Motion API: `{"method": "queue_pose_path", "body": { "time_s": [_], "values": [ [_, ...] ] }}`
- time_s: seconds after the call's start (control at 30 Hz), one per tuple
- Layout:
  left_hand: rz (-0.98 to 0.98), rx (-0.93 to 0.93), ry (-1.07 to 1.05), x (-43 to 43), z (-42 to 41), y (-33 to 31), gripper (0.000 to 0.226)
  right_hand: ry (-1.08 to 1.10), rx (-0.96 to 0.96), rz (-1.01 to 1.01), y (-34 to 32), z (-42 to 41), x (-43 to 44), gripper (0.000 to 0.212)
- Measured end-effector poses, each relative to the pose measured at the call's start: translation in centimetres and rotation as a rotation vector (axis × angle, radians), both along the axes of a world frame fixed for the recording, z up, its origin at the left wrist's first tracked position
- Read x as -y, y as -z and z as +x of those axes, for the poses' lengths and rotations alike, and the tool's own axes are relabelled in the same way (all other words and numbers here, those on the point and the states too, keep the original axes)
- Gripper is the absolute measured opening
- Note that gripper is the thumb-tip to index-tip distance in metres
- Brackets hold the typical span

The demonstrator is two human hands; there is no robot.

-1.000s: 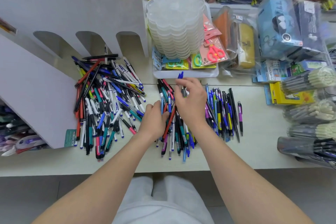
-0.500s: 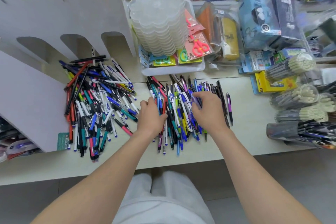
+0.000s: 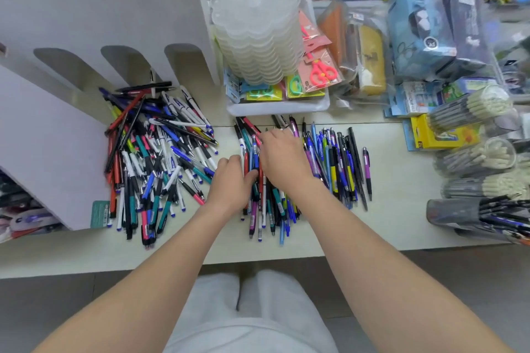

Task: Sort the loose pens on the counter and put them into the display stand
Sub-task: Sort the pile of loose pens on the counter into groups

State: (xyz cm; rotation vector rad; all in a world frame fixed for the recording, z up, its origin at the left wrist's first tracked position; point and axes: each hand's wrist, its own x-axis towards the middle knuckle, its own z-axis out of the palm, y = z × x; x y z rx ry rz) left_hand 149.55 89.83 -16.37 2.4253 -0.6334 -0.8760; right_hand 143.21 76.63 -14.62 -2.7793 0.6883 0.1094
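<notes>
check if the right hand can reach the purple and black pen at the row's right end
Probably yes: the purple and black pen lies uncovered on the counter, apart from its neighbours, and the right hand rests on pens to its left.

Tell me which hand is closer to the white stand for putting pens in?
Left, probably. The left hand sits nearer the display stand; the right hand rests farther over, across the middle pens.

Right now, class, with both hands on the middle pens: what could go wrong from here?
The left hand sits between the middle pile and the left pile; a sweep could mix them. Pens at the middle pile's near end lie close to the counter edge and may roll off.
</notes>
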Motion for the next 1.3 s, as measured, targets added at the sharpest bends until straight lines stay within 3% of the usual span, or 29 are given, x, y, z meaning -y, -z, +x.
{"method": "queue_pose_path", "body": {
  "time_s": [0.1,0.3,0.4,0.5,0.63,0.87,1.1,1.3],
  "values": [
    [0.02,-0.023,-0.004,-0.6,1.0,0.4,0.06,0.01,-0.143,-0.02,0.9,2.9,-0.2,0.037],
    [0.031,0.059,-0.009,-3.6,2.5,0.7,0.036,0.203,-0.289,-0.012,3.6,6.5,-2.5,0.068],
    [0.072,0.141,-0.017,-5.1,3.0,0.6,0.033,0.24,-0.305,-0.064,4.3,7.3,-3.2,0.052],
    [0.081,0.064,-0.031,-5.6,3.0,0.6,0.033,0.23,-0.329,-0.095,4.6,7.7,-3.9,0.037],
    [0.102,-0.009,0.021,-5.2,2.3,0.3,0.048,0.171,-0.406,-0.151,4.4,8.6,-3.6,0.039],
    [0.082,0.055,0.127,-4.1,1.0,0.5,0.051,0.053,-0.474,-0.213,5.1,9.1,-3.3,0.032],
    [0.032,0.027,0.122,-4.4,1.0,0.8,0.051,0.007,-0.385,-0.25,4.3,8.3,-3.8,0.018],
    [0.0,0.004,0.062,-5.1,0.9,1.6,0.06,-0.115,-0.473,-0.232,2.4,9.3,-3.2,0.011]
  ]
}}
